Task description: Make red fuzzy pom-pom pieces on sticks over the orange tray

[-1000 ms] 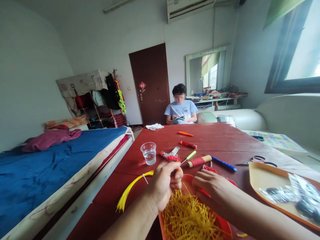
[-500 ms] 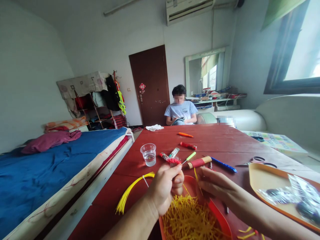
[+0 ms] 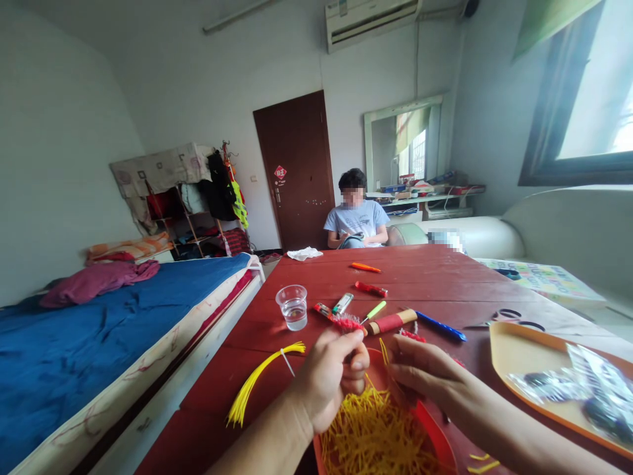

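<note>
My left hand (image 3: 331, 373) is closed in a pinch around a fuzzy red-and-white threaded piece (image 3: 346, 322), its end sticking up past the thumb. Just to the right, my right hand (image 3: 428, 366) pinches a thin yellow strand (image 3: 383, 351) between thumb and fingers. Both hands hover over a red tray (image 3: 442, 439) heaped with short yellow strands (image 3: 376, 429). Left of my left hand lies a bundle of long yellow strands (image 3: 250, 382), bound by a white tie. Beyond the hands sit a cardboard tube wound with red (image 3: 393, 322) and a green-handled tool (image 3: 376, 309).
A clear cup of water (image 3: 293, 310) stands left of the lighters (image 3: 343, 303). A blue pen (image 3: 440, 325), scissors (image 3: 509, 318) and an orange-rimmed tray (image 3: 502, 356) with plastic-wrapped items lie to the right. Another person (image 3: 356, 218) sits beyond the table's far edge.
My left hand has shifted slightly right, toward my right hand, with the fuzzy piece. The right hand still pinches the yellow strand; the whole view has moved a little.
</note>
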Tool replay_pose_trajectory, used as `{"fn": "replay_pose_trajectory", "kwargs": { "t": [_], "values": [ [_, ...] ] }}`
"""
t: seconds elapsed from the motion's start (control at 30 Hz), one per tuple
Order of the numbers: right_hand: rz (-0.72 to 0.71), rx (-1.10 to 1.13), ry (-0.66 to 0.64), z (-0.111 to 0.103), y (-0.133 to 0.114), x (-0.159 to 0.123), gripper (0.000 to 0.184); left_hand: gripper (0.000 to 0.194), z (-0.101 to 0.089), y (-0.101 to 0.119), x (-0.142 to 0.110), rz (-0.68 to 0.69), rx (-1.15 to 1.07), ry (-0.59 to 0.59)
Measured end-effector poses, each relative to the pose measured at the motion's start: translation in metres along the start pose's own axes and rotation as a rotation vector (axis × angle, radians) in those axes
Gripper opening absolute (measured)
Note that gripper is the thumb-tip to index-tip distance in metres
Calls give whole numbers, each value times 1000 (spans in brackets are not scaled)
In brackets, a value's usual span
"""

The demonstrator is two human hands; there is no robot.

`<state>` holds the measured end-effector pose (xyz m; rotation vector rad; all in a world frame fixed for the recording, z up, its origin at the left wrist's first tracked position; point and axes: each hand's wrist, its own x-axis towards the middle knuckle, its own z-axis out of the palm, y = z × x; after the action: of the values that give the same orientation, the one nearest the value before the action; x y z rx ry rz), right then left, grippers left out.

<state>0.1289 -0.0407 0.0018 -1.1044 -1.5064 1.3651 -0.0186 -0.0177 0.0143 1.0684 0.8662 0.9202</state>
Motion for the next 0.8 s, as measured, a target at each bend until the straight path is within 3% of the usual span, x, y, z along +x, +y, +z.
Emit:
{"fn": "replay_pose_trajectory", "kwargs": {
  "t": [0.23, 0.43, 0.8],
  "values": [
    [-28, -1, 9, -1, 10, 3, 23, 32, -2, -2, 0, 19, 1, 19],
    [42, -22, 40, -1, 3, 0, 22, 26, 0, -3, 1, 28, 27, 13],
    [60, 31, -41, 0, 2, 0, 20, 20, 0, -6, 2, 64, 65, -4]
  ]
}}
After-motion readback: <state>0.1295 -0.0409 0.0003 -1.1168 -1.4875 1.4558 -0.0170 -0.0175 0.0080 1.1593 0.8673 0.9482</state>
